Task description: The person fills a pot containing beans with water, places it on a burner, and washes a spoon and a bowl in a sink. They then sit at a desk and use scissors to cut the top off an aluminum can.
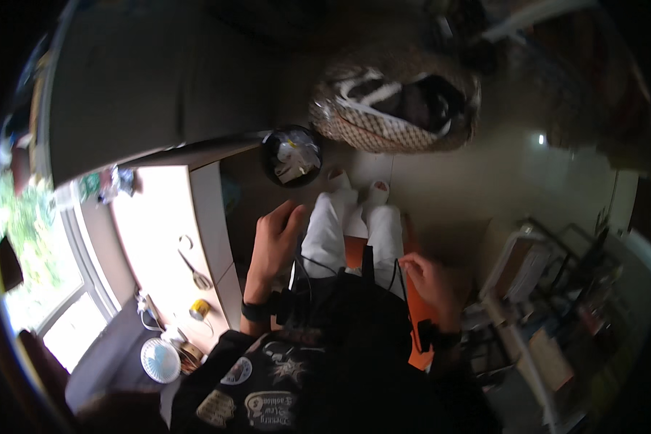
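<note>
My left hand point(278, 238) is at my left side, beside my white-trousered knee, its fingers curled and partly hidden; whether it holds anything does not show. My right hand point(423, 271) is at my right thigh, thumb and fingertips close together beside a thin black cord point(395, 274); I cannot tell if it grips the cord. I sit on an orange seat point(420, 314), with a dark strap around each wrist. Beyond my feet stands a round black bin point(267, 172) with crumpled plastic and paper in it. A large patterned bag point(385, 130), partly open, lies farther ahead.
On my left, a bright countertop point(157, 217) holds a slotted turner point(199, 278), a yellow can point(199, 309) and a white-blue basket point(160, 360) near its end. A window point(38, 233) lies beyond. Metal racks with boxes point(545, 358) stand at right. A large dark panel point(119, 81) rises at upper left.
</note>
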`<state>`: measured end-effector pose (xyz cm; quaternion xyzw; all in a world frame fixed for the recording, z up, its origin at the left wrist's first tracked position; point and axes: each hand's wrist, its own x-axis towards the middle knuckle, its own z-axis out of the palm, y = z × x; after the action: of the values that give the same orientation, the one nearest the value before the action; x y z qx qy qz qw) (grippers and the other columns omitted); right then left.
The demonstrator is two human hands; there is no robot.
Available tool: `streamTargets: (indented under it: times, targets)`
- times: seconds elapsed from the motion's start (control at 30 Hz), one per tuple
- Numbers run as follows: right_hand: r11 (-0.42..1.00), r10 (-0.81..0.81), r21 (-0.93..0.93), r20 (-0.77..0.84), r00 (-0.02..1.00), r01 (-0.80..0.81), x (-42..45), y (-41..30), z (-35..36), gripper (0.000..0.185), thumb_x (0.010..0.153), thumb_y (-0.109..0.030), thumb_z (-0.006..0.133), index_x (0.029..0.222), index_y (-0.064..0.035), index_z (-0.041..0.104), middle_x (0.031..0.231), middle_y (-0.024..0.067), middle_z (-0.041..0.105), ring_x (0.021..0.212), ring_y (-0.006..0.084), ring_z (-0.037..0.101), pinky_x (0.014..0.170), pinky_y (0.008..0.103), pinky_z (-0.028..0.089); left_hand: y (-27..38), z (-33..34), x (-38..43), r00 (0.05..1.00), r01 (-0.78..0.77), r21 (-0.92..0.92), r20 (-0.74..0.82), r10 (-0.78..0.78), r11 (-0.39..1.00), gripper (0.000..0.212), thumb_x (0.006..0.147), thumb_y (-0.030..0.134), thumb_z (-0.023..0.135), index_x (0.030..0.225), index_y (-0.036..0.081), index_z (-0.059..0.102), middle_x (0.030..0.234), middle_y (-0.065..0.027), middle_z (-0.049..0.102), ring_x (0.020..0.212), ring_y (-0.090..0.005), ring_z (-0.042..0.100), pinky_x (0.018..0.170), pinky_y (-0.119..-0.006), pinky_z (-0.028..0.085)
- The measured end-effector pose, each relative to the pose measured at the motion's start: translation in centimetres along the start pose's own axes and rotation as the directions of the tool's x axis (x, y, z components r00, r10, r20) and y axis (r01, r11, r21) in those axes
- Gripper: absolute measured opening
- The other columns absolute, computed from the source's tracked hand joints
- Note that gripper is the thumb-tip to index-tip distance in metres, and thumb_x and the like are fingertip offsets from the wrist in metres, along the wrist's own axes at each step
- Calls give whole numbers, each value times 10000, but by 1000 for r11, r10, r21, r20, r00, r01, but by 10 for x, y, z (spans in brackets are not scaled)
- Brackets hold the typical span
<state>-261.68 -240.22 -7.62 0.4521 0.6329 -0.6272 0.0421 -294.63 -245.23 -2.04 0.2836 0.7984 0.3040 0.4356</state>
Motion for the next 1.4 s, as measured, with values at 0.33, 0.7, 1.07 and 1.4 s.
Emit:
streamTargets:
  times: [0.33, 0.7, 1.07, 1.4]
  targets:
    - [982, -178, 55, -72, 981, 182, 132, 125, 47, 159, 979, -94, 518, 1027, 20, 617, 921, 78, 663, 848, 148, 621, 773, 280, 488, -179, 130, 37, 999, 43, -323, 24, -37, 945, 367, 1023, 258, 475, 696, 106, 402, 617, 70, 312, 545, -32, 261, 499, -234, 199]
    - [819, -573, 37, 120, 811, 573, 35, 85, 154, 136, 937, -46, 523, 973, 33, 627, 857, 58, 626, 796, 128, 589, 757, 256, 473, -313, 56, -164, 856, -345, -418, -508, 99, 840, 340, 1013, 231, 507, 705, 101, 441, 598, 56, 393, 537, -28, 334, 482, -204, 244]
    - [768, -555, -115, 370, 745, 630, -27, 142, 234, 123, 898, 3, 552, 971, 45, 642, 903, 112, 675, 846, 183, 651, 788, 278, 499, -437, -85, -207, 235, 137, 300, -936, 264, 944, 431, 836, 259, 723, 1152, 14, 563, 1153, -196, 574, 1076, -350, 532, 907, -419, 448]
    - [737, -544, -216, 373, 751, 641, -50, 156, 244, 139, 892, -21, 559, 969, 44, 655, 918, 113, 686, 846, 184, 656, 778, 293, 500, -446, -106, -156, 145, 390, 259, -965, 219, 884, 453, 853, 344, 694, 1192, 57, 603, 1153, -207, 550, 1083, -354, 508, 942, -459, 415]
